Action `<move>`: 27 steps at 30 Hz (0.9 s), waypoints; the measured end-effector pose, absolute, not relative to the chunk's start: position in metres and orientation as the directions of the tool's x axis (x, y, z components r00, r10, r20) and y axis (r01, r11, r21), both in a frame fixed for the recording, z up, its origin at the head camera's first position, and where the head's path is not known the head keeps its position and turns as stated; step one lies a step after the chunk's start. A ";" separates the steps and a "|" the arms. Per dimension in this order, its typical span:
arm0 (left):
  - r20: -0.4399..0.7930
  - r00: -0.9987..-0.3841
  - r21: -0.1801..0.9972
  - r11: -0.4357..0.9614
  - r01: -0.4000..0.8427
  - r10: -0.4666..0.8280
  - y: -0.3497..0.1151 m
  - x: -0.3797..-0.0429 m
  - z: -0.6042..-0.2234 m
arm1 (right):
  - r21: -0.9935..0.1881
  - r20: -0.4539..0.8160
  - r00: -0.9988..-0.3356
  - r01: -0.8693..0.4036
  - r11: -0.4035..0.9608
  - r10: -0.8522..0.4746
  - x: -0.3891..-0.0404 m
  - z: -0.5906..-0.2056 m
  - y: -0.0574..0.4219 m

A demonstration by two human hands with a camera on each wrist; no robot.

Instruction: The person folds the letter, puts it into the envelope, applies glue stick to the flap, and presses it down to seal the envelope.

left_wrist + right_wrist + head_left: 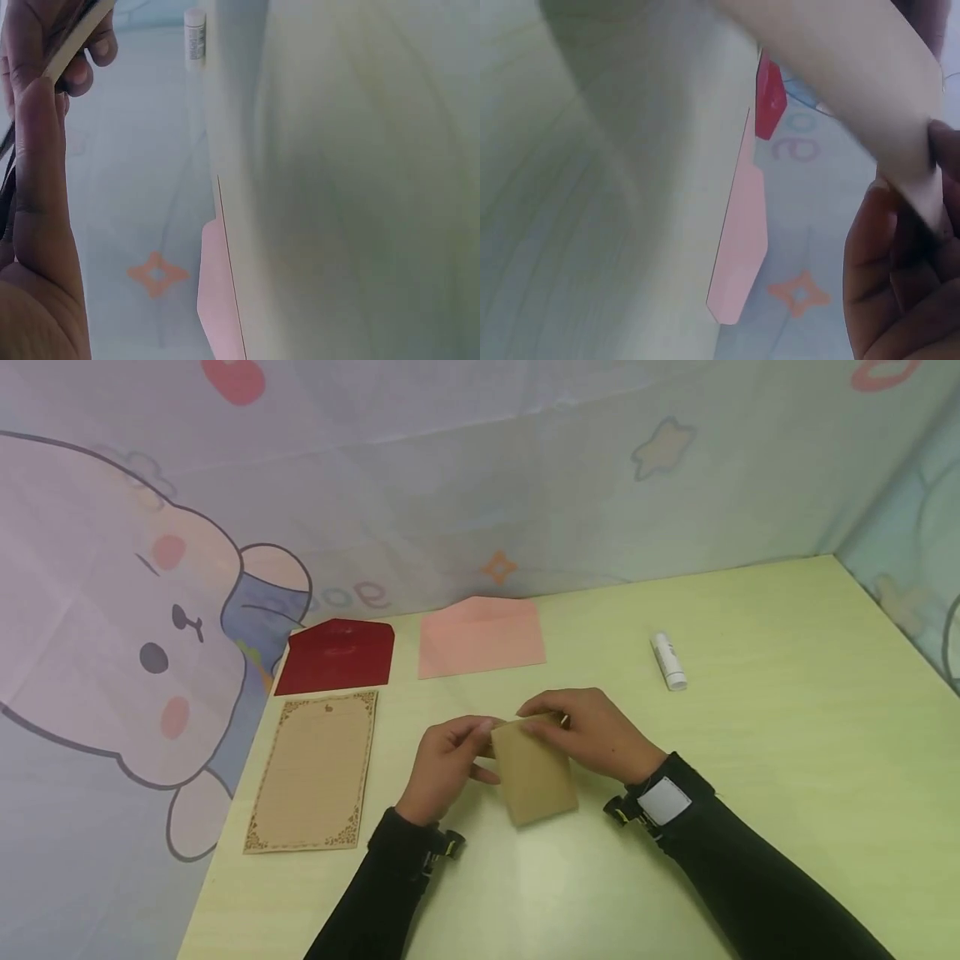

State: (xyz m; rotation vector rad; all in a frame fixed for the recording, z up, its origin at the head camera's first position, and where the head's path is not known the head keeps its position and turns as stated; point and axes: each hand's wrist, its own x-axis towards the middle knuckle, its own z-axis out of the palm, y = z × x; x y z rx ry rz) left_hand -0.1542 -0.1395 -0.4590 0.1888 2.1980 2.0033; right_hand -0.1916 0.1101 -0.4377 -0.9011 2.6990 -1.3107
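Note:
A folded piece of tan paper (534, 777) is held up in front of me, its lower end tilted toward me. My left hand (447, 764) pinches its upper left corner between thumb and fingers. At the upper right edge, my right hand (600, 735) grips the paper with the thumb on the near face and fingers behind. The left wrist view shows the paper (75, 45) edge-on between thumb and fingers. In the right wrist view, the paper (870, 90) slants across the top above the right hand (911, 277). Some fingertips are hidden behind the paper.
Left of the hands lies a tan letter sheet (311, 777) with an ornate border. Behind are a dark red envelope (337, 656) and a pink envelope (482, 642), flaps raised. A white glue stick (669, 662) lies back right. A printed curtain (450, 485) hangs behind the table.

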 end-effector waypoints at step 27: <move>0.153 -0.982 0.912 0.366 0.182 0.109 -0.134 -0.148 -0.456 | -0.631 0.174 -0.775 -0.561 0.536 -0.607 -0.193 -0.419 0.124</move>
